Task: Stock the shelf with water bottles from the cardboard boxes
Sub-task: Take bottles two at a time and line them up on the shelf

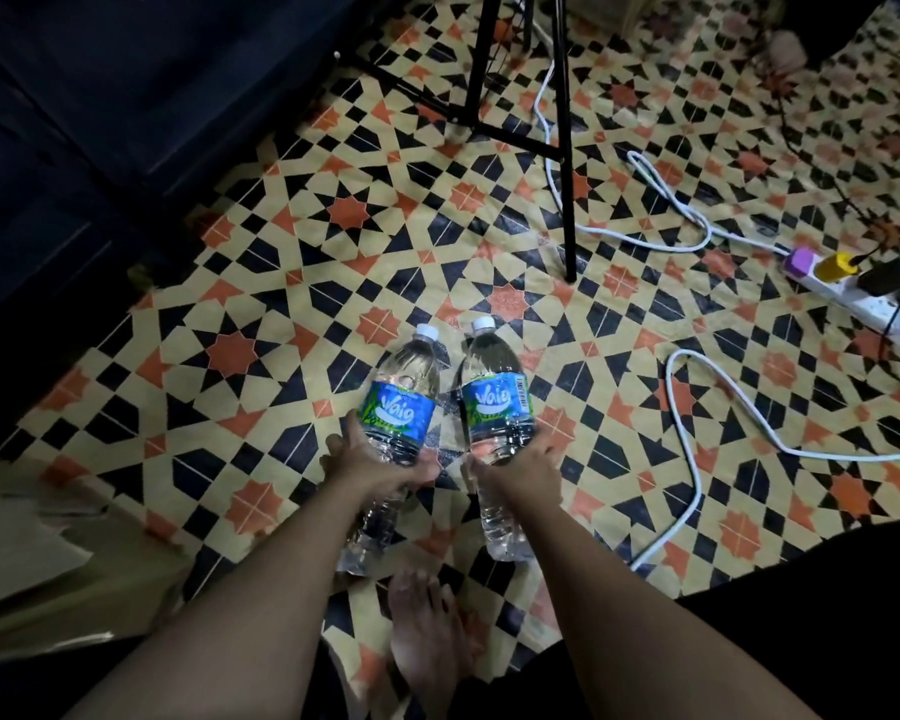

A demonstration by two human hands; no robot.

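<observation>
While both arms reach forward over the patterned floor (pixel 619 397), each hand is wrapped around the middle of a clear water bottle: the left hand (pixel 380 467) closes on the left bottle (pixel 393 407) and the right hand (pixel 523 467) on the right bottle (pixel 494 402), fingers curled just below the blue labels. Both bottles point caps away, held side by side and apart from each other, above a bare foot (pixel 427 636) at the near edge. A cardboard box (pixel 48 553) sits at the near left, its flaps open; whether more bottles remain inside cannot be told from here. Dark furniture (pixel 100 122) at the far left may be the shelf, though it is too dim to be sure. This looks like the carrying step, bottles out and not yet shelved. Next comes turning toward the shelf and standing them upright, minding the white cable (pixel 697 459) and tripod legs (pixel 565 148) to the right.
</observation>
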